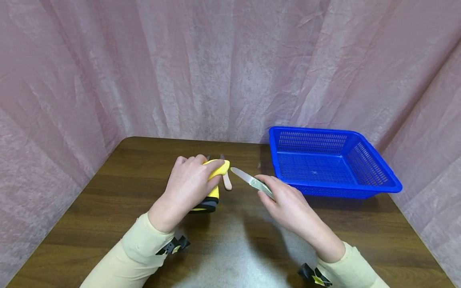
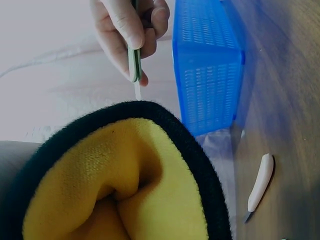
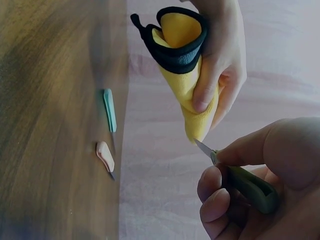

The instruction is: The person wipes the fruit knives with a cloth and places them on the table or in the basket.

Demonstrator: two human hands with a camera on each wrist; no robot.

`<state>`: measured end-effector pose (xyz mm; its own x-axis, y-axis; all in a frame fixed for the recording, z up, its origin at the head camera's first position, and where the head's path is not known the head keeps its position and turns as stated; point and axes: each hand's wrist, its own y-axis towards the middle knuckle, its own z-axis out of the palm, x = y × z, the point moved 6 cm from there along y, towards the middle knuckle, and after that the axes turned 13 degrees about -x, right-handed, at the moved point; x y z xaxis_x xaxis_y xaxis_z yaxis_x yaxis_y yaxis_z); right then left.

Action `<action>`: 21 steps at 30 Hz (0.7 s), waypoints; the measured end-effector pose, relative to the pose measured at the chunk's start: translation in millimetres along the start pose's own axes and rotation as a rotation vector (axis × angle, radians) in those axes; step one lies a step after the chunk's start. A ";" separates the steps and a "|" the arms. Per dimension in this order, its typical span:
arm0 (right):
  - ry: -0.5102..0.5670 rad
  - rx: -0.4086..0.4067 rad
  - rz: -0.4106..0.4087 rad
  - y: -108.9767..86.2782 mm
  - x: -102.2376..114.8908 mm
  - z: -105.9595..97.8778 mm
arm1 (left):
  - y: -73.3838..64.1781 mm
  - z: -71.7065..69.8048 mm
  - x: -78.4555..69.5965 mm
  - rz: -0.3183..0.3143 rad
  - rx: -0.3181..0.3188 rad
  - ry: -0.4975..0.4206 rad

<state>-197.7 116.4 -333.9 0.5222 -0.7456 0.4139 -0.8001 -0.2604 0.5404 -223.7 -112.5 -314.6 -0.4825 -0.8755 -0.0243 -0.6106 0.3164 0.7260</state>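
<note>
In the head view my left hand [image 1: 189, 180] grips a bunched yellow cloth [image 1: 220, 169] with black edging. The right wrist view shows the cloth [image 3: 186, 92] folded into a cone, its narrow end pointing at the knife and a black loop at its wide end. My right hand [image 1: 288, 204] holds a green-handled folding knife [image 1: 260, 185], blade out. The blade [image 3: 203, 148] has its tip right at the cloth's narrow end. Beyond the cloth, a pink-handled knife [image 1: 227, 181] lies on the table, and beside it a teal-handled knife [image 3: 109, 111] with its blade out.
A blue plastic basket [image 1: 335, 187] with slotted walls stands on the right of the brown wooden table [image 1: 119, 192], close to my right hand. Pink curtains [image 1: 216, 72] hang behind the table and along its sides.
</note>
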 end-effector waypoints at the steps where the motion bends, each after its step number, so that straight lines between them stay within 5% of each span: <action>1: 0.000 0.001 -0.001 0.1 -0.3 0.1 | 0.0 0.1 0.3 -0.002 0.004 0.001; 21: 0.000 0.009 0.024 2.5 -6.4 2.1 | 2.1 -1.5 1.9 -0.024 0.018 -0.016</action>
<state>-203.7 119.3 -336.7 0.5025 -0.7518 0.4269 -0.8151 -0.2475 0.5237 -225.0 -114.0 -312.1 -0.4778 -0.8769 -0.0525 -0.6328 0.3021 0.7129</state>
